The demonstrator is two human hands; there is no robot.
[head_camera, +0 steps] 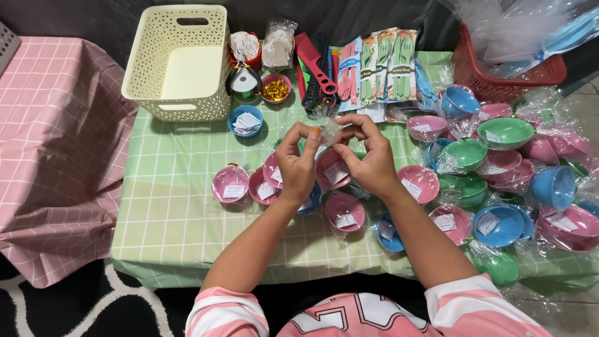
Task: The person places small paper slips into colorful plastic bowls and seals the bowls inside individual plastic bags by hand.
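Pink-striped sleeves [231,309] filled the bottom of the frame. At center, the left hand [298,161] and right hand [368,156] both pinched a clear cellophane wrap [327,126] (crinkled, gathered) above pink wrapped bowls [337,175] on the green desk [175,218].

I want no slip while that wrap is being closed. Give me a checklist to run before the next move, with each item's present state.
1. Both hands on the wrap: left hand and right hand pinch the clear plastic top together. Ok.
2. Pink bowl sits inside the wrap, under the hands. Ok.
3. Small bowl of gold ties stands close behind the hands. Ok.
4. A tie already around the gathered top: cannot tell, fingers hide it.
5. Room on the green tablecloth to set it down: bare patch on the left. Ok.
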